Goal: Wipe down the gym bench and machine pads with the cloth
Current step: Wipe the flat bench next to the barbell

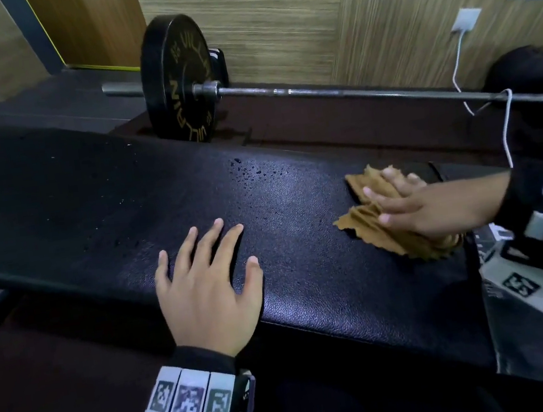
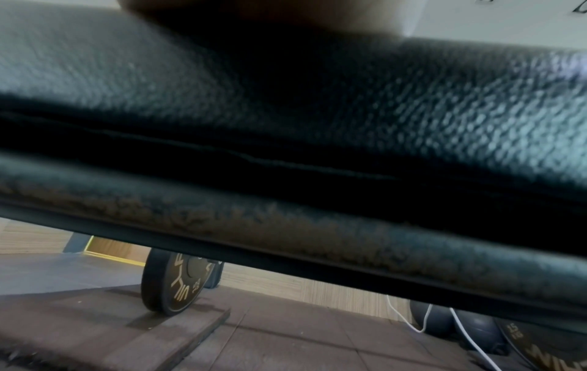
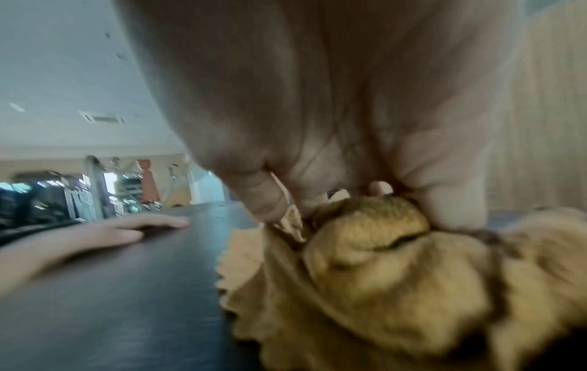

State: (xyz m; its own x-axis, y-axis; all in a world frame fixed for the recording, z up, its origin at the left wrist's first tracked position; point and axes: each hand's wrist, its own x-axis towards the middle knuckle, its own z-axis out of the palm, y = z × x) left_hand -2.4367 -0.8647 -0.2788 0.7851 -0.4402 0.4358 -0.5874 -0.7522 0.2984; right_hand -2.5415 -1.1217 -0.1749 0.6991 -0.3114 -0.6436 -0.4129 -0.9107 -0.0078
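Observation:
The black padded bench (image 1: pixel 297 202) runs across the head view, with water droplets (image 1: pixel 251 170) on its far middle part. My left hand (image 1: pixel 213 248) lies flat on the near edge of the pad, fingers spread and straight. At the right end of the pad, my right hand (image 1: pixel 401 202) presses a crumpled brown cloth (image 1: pixel 365 224) down with straight fingers. In the right wrist view the cloth (image 3: pixel 397 276) bunches under my palm (image 3: pixel 317 125), and the left hand (image 3: pixel 127 228) shows further along the pad. The left wrist view shows only the bench's side (image 2: pixel 444 113).
A barbell (image 1: pixel 351 89) with a black weight plate (image 1: pixel 177 80) lies on the floor behind the bench, along a wood-panelled wall. A white cable (image 1: pixel 505 126) hangs from a wall socket (image 1: pixel 466 19) over the bar. A dark ball (image 1: pixel 521 69) sits at the far right.

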